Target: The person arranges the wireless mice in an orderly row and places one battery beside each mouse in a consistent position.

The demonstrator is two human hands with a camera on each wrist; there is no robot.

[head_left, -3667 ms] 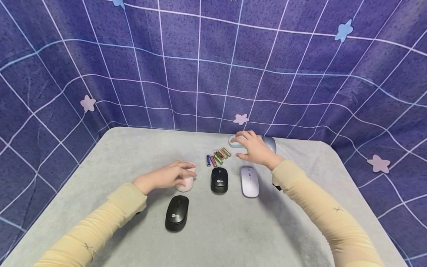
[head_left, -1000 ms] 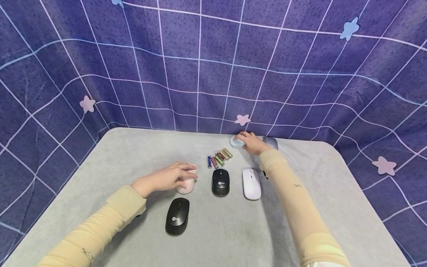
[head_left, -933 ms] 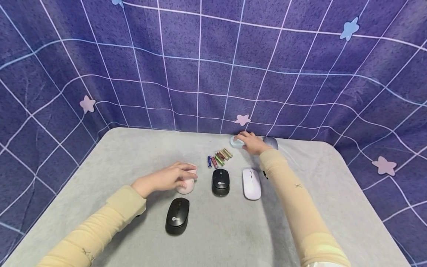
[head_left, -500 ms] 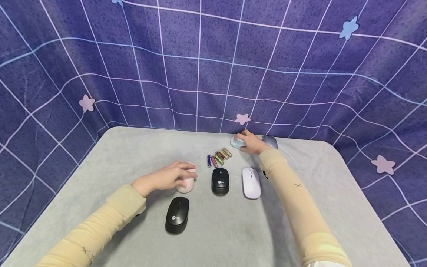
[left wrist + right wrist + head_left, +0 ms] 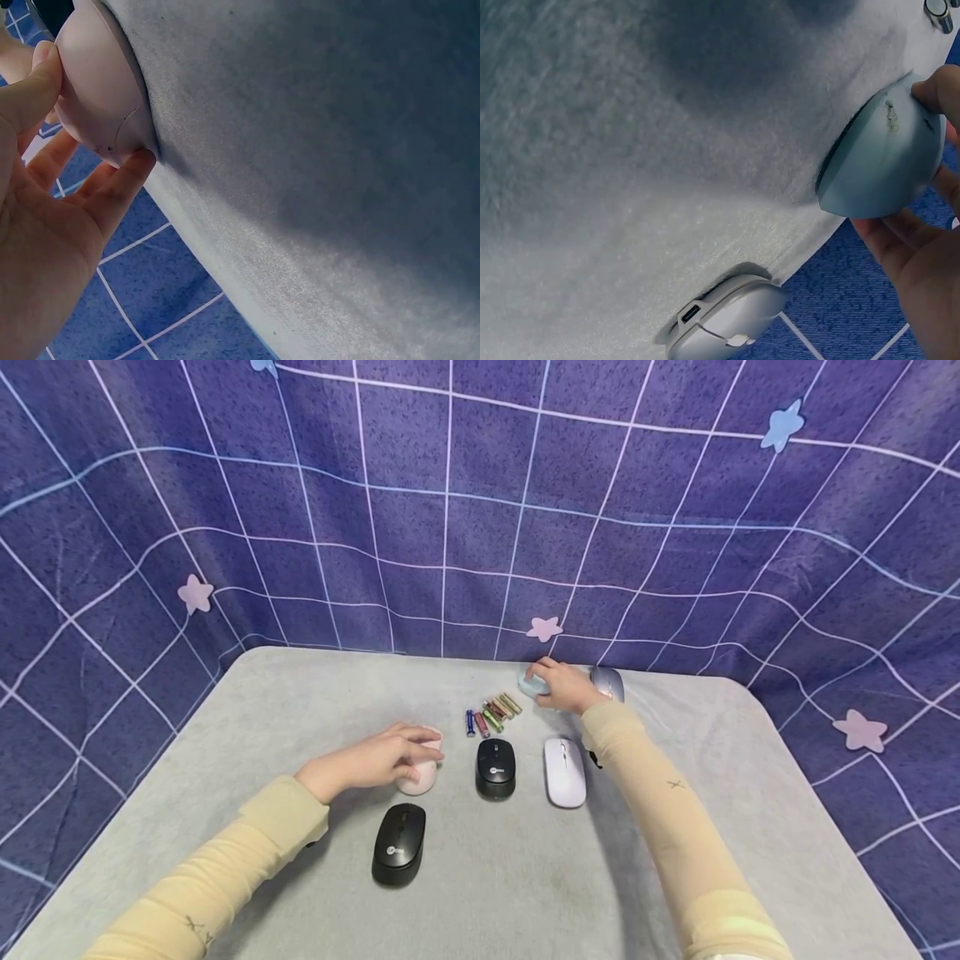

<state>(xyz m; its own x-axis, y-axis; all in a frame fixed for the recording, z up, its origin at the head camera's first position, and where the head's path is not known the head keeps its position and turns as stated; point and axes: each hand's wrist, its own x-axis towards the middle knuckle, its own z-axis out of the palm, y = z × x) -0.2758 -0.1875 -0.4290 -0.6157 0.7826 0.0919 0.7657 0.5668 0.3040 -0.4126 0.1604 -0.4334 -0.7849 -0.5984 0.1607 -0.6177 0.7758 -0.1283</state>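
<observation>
My left hand (image 5: 375, 758) grips a pale pink computer mouse (image 5: 99, 79), thumb on one side and fingers on the other. In the head view that hand covers most of the pink mouse. At the far side of the table my right hand (image 5: 566, 687) holds a light blue mouse (image 5: 885, 154) between thumb and fingers. Dark marks show on the blue mouse's shell in the right wrist view. A dark grey mouse (image 5: 609, 681) lies just right of the right hand. Several small batteries (image 5: 497, 710) in mixed colours lie between the hands, left of the blue mouse.
A black mouse (image 5: 496, 768) and a pale lilac mouse (image 5: 565, 772) lie mid-table, nearer me than the batteries. Another black mouse (image 5: 399, 843) is closer still, below the left hand. The grey tabletop (image 5: 487, 893) ends at a purple gridded curtain (image 5: 420, 527).
My right hand has come down from hovering above the light blue mouse to holding it. Lately the blue mouse has shifted slightly toward me. My left hand stays on the pink mouse.
</observation>
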